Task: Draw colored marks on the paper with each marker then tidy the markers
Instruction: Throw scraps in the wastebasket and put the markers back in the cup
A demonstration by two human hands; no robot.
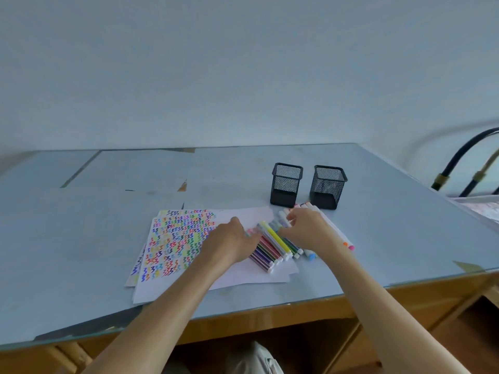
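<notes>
Both hands [235, 238] touch markers [272, 242] on pale-blue glass-topped table [378, 238].

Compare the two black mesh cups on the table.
The left mesh cup stands a little farther back; the right mesh cup stands nearer and leans slightly in this wide-angle view. Marker tips reach the right cup's base, less so the left's. Both are black, square, upright, apparently empty.

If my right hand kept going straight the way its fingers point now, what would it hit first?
The right hand points up and left, across the row of markers. Its fingertips already seem to be on a marker there. Beyond that lies bare paper. The left holder sits to the right of that line, though depth is unclear.
</notes>
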